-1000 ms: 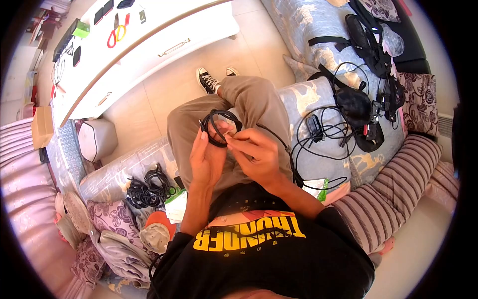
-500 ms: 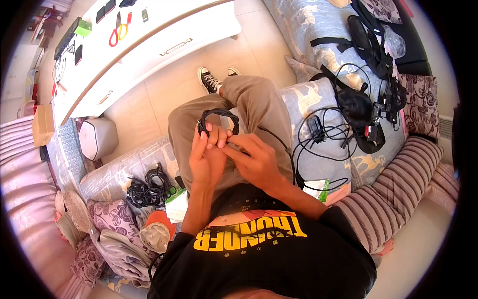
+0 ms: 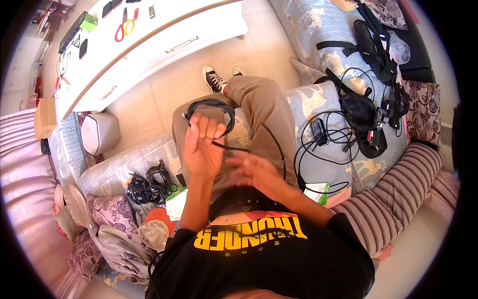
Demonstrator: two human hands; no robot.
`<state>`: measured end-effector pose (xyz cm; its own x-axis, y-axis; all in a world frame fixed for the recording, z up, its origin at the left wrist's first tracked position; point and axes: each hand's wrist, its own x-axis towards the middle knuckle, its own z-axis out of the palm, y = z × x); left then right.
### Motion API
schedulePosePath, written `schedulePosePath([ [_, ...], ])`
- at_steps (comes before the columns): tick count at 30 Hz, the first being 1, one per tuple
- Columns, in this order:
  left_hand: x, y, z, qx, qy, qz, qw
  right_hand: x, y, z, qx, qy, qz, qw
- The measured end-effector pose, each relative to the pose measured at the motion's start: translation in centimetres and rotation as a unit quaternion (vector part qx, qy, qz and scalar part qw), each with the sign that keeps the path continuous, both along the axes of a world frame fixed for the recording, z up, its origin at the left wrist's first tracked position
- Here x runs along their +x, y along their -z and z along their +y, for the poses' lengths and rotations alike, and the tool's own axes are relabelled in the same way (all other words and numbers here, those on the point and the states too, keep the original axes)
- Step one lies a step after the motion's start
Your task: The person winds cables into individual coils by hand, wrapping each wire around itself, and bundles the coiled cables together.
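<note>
My left hand [image 3: 203, 144] is closed around a coiled black cable [image 3: 215, 102], held above my lap with the loop standing out beyond the fingers. A length of the cable runs from under the fingers toward my right hand [image 3: 254, 172]. That hand is blurred by motion, its fingers stretched out and apart, just below the cable strand and not gripping it as far as I can see. Another stretch of black cable lies over my right thigh and leads toward loose black loops [image 3: 318, 134] on the sofa at my right.
Bundled black cables [image 3: 151, 186] lie on the sofa at my left, near a cap [image 3: 155, 231]. A black bag [image 3: 358, 109] and straps are at the right. Ahead stands a white table [image 3: 149, 74] with scissors [image 3: 124, 27]. A striped cushion [image 3: 393, 199] is beside me.
My right hand has left the coil and dropped back toward my body, its fingers spreading. The coil in my left hand now shows as a wider loop.
</note>
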<state>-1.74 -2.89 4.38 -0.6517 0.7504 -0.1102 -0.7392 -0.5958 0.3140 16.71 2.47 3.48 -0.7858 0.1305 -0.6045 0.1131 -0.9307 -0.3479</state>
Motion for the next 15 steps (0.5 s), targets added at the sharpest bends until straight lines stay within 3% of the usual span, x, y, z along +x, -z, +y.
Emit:
schedulePosePath([
  [4, 0.4, -0.7, -0.1, -0.025, 0.001, -0.032, 0.999, -1.3, 1.5, 2.2, -0.062, 0.142, 0.019, 0.988],
  [10, 1.3, -1.1, -0.2, 0.026, 0.066, -0.098, 0.993, -3.7, 3.3, 5.5, -0.037, 0.157, 0.016, 0.987],
  [15, 1.0, -1.0, -0.5, -0.034, 0.084, -0.071, 0.993, -5.5, 3.1, 6.3, 0.027, 0.127, -0.003, 0.992],
])
